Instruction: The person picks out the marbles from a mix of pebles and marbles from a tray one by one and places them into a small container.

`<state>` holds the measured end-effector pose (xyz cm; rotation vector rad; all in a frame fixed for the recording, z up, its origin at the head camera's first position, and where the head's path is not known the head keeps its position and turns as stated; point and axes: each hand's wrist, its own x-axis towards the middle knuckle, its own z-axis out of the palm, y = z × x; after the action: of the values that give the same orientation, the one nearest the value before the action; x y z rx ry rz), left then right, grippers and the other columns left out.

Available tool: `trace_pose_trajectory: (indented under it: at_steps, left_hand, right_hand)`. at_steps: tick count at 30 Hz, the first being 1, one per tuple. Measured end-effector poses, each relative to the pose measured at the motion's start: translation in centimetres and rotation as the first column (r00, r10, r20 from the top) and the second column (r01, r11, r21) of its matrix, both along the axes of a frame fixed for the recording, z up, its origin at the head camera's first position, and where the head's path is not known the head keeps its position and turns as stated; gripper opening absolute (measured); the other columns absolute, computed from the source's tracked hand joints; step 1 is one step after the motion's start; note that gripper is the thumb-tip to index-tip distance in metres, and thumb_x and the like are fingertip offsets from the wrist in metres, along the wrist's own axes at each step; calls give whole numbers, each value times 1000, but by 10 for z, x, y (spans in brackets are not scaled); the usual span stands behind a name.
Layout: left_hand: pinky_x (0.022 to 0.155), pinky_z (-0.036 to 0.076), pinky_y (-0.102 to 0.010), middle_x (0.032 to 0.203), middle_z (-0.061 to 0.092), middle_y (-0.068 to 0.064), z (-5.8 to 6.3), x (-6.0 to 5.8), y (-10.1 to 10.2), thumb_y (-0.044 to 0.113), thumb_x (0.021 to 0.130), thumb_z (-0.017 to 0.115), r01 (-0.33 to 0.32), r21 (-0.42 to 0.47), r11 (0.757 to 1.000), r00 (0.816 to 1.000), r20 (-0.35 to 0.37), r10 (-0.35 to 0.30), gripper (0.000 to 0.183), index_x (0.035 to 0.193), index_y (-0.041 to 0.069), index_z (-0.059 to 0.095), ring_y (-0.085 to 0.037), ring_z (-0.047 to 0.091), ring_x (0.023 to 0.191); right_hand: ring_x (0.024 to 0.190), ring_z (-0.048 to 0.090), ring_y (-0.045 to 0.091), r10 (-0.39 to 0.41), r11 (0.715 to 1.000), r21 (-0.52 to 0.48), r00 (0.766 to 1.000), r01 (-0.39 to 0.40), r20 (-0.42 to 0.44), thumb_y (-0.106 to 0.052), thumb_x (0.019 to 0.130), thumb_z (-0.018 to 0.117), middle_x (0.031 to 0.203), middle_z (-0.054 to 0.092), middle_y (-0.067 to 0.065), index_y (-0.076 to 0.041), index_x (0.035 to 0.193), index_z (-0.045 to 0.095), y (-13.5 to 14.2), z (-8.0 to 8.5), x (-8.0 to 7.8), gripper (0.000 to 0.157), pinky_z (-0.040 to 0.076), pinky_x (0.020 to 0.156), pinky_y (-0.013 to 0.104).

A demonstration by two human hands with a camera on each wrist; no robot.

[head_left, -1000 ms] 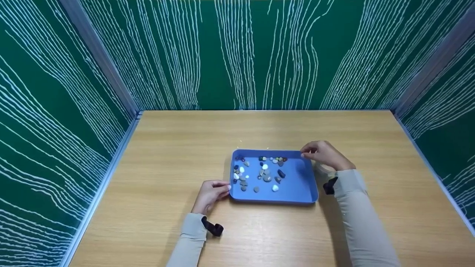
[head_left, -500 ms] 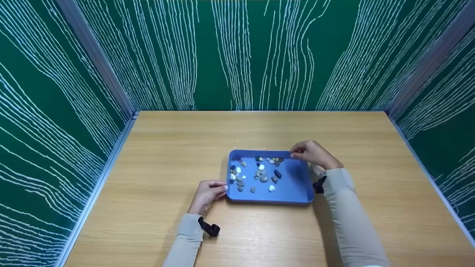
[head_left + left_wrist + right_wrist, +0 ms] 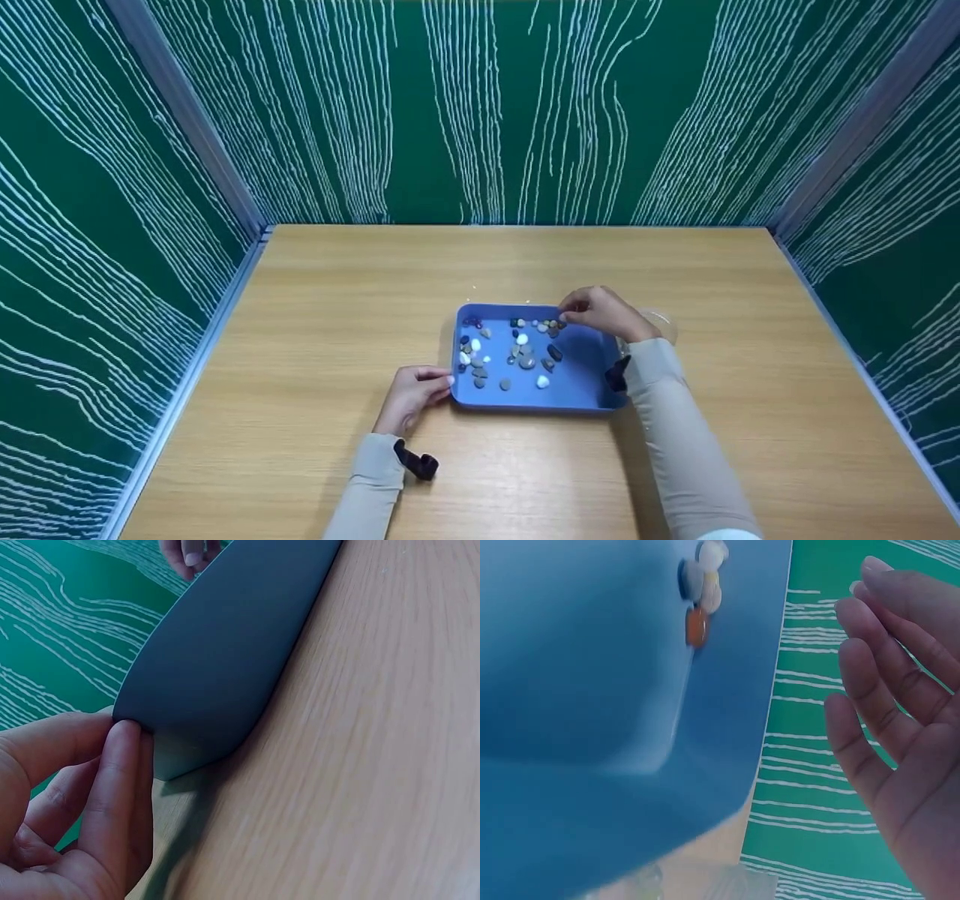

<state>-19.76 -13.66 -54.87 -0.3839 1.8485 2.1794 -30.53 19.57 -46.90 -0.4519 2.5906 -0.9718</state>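
Note:
A blue tray (image 3: 581, 375) with raised walls lies on the wooden table, holding several pebbles and small stones in white, grey, dark and brown tones. Thumb and fingers of my left hand (image 3: 411, 394) pinch the tray's left wall near its front corner; the left wrist view shows the same grip on the rim (image 3: 131, 716). My right hand (image 3: 604, 311) hovers at the far wall, beside a row of small stones (image 3: 547, 327). In the right wrist view its fingers (image 3: 862, 667) bend loosely, apart from the tray, with no stone visible among them. An orange-brown stone (image 3: 697, 626) lies along the wall.
Partly behind my right wrist stands a clear container (image 3: 661, 324), right of the tray. Tiny pale bits (image 3: 474, 287) lie on the table (image 3: 360, 300) beyond the tray. Green panels (image 3: 450, 112) with white lines enclose the back and sides.
My right hand has moved left along the tray's far wall, from the corner to the row of stones. More of the clear container shows. My left hand keeps its grip; the view has shifted slightly.

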Motion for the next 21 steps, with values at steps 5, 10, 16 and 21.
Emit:
trace_pose_trajectory:
  at_steps: [5,10,16,21]
  left_hand:
    - [75,60,-24,89,68,-10,-2,0,-1,-7,82,69,8,-2,1000,1000,0,-8,30,110,-15,63,-13,68,76]
    - [75,60,-23,94,69,-14,-2,0,-1,-7,83,68,22,-9,1000,1000,-14,-23,30,110,-16,62,-12,67,76]
    - [76,60,-23,96,69,-15,-1,1,0,-6,83,68,27,-12,1000,1000,-11,-27,29,110,-15,63,-11,67,77]
    - [76,60,-24,91,69,-11,0,1,-1,-6,83,69,19,-6,1000,1000,-9,-19,29,110,-16,63,-13,67,78]
  right_hand:
    - [99,64,29,3,1000,-24,999,-2,36,-17,93,63,105,70,9,-9,112,69,-12,-2,-2,21,54,95,44]
    - [95,66,34,48,997,-64,998,-46,35,-14,92,64,103,70,14,-1,112,68,-25,-6,-4,24,57,87,45]
    - [91,66,38,86,995,-52,996,-84,35,-14,92,64,105,69,12,-1,113,68,-43,-7,-4,25,58,81,50]
    - [90,64,33,129,992,7,991,-129,30,-18,94,62,108,67,9,-6,115,68,-59,-6,-4,25,60,77,41]
